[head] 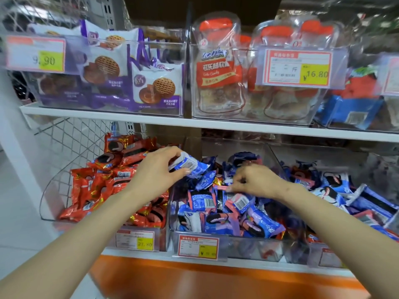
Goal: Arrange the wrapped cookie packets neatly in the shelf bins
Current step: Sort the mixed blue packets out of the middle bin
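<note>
Left hand (pixel 158 169) grips blue barcoded packet (pixel 191 166), right hand (pixel 257 180) pinches pink-edged packet (pixel 222 187)

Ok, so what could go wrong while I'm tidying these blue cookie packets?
1. The left hand holds a blue packet beside the red packets; dropped there, it could land in the wrong bin.
2. The middle bin is heaped; the right hand tugging a pink-edged packet may spill others over the front.

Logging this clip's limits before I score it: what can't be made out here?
Head view only.
- Right hand: its own back hides whether it pinches a packet.
- Middle bin's price label: digits blurred.
- Top-right bin: blurred, cut by the right edge.
- Blue packet in the left hand: only its barcode side shows.
</note>
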Demonstrator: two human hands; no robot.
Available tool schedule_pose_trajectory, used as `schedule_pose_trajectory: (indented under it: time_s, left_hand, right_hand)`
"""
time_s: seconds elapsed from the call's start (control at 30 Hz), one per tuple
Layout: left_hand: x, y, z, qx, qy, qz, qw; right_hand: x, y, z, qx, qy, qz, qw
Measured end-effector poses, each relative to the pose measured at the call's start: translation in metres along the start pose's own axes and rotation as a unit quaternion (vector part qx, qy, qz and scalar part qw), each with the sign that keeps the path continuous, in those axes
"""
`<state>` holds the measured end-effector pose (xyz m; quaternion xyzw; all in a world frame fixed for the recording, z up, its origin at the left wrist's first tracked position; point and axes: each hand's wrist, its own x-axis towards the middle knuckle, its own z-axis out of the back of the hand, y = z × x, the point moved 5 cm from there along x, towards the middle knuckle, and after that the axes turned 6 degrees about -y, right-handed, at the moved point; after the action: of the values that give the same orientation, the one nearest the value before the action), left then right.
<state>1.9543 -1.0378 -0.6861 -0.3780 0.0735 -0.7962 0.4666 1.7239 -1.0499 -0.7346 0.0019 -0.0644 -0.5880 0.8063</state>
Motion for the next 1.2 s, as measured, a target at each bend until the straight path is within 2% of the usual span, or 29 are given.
schedule_pose_trajectory:
  time_s: [0.1, 0.3, 0.43, 0.57, 0.63, 0.77, 0.93, 1.07, 1.13, 1.2]
  left_hand:
    - [0.001, -0.003, -0.002, -0.004, 0.008, -0.002, 1.0]
    - [-0.003, -0.007, -0.006, -0.013, 0.032, -0.015, 0.999]
    - [-0.005, -0.003, -0.005, -0.014, 0.038, -0.015, 0.999]
    - [-0.005, -0.002, -0.002, -0.025, 0.029, -0.003, 0.999]
    - [-0.005, -0.002, 0.0, -0.04, 0.027, 0.006, 0.999]
    - [-0.005, 0.0, -0.003, -0.067, 0.038, 0.031, 0.997]
    - [-0.002, -0.006, -0.016, -0.2, 0.073, 0.084, 0.973]
    - [0.001, -0.028, -0.038, -0.271, 0.094, 0.073, 0.955]
    - [0.004, -0.049, -0.053, -0.295, 0.097, 0.067, 0.948]
    - [0.01, -0.075, -0.074, -0.31, 0.111, 0.06, 0.942]
  right_hand:
    - [0.007, -0.002, 0.007, -0.074, -0.076, -0.036, 0.994]
    - [0.021, -0.006, -0.007, -0.132, -0.024, -0.064, 0.989]
    - [0.021, -0.001, -0.007, -0.159, -0.067, -0.059, 0.983]
    - [0.009, 0.0, 0.021, -0.073, -0.134, -0.067, 0.986]
    - [0.002, -0.003, 0.041, 0.024, -0.185, -0.091, 0.978]
    - [-0.008, -0.003, 0.059, 0.248, -0.229, -0.121, 0.933]
    - [-0.03, -0.002, 0.053, 0.4, -0.225, -0.145, 0.876]
    - [-0.054, -0.011, 0.052, 0.435, -0.243, -0.178, 0.848]
    - [-0.07, -0.026, 0.058, 0.42, -0.295, -0.212, 0.831]
    - [-0.091, -0.049, 0.064, 0.426, -0.345, -0.256, 0.796]
